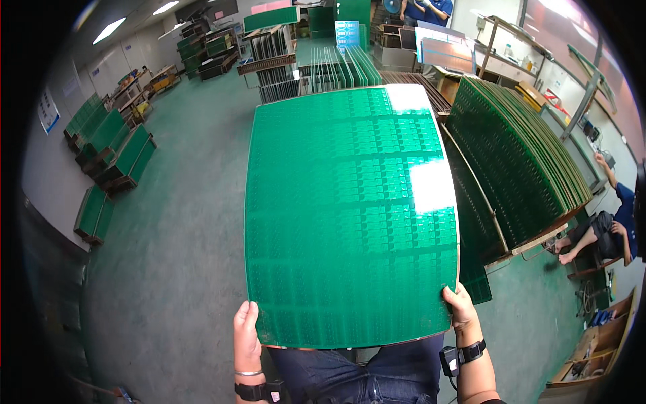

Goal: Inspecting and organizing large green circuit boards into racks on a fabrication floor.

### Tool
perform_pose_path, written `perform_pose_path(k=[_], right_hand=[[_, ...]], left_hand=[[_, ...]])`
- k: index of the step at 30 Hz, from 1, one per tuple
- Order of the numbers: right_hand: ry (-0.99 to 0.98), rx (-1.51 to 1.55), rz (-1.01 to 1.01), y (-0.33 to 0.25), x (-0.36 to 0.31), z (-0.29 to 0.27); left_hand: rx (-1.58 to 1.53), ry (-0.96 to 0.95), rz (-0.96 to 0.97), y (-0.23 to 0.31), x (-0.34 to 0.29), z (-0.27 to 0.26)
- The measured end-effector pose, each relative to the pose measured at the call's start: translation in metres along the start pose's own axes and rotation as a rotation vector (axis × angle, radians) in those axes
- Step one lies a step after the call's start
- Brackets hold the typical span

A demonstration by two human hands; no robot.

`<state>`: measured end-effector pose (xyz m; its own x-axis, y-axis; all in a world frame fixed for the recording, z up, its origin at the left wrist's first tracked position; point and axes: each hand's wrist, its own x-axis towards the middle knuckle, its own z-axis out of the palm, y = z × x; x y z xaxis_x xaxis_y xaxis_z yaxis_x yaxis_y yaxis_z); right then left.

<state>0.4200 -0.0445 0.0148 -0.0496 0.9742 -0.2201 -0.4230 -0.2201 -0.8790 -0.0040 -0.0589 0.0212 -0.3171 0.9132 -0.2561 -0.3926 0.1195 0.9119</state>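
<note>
My left hand (247, 337) pinches the lower left edge of a large green panel (323, 222), thumb on its near face, the other fingers hidden behind it; my right hand (461, 310) pinches the lower right edge likewise, thumb foremost. The panel lies between the two hands and extends forward beyond them, its face marked with fine repeating rows; white glare covers two patches ahead of the right hand. Below the left hand, a thin bracelet (249, 373) and a black strap (250, 392) encircle the wrist; a black wristband (475, 350) with a small device (449, 361) lies below the right. Forward and to the right of the right hand, dark green boards (505, 148) stand on edge in a close row; farther right sits a person in blue (626, 215). Well forward and left of the left hand, green stacks (131, 158) line the wall.
</note>
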Motion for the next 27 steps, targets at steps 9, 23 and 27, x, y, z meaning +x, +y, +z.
perform_pose_path(k=[9,23,27], right_hand=[[-0.105,-0.316,-0.005,-0.045,-0.036,0.010],[0.185,-0.593,-0.385,-0.088,-0.019,0.112],[0.107,-0.678,-0.409,-0.071,0.009,0.140]], left_hand=[[0.049,0.099,0.115,-0.012,0.028,0.012],[0.535,-0.122,0.082,-0.163,0.133,0.021],[0.575,-0.045,0.239,-0.178,0.138,0.030]])
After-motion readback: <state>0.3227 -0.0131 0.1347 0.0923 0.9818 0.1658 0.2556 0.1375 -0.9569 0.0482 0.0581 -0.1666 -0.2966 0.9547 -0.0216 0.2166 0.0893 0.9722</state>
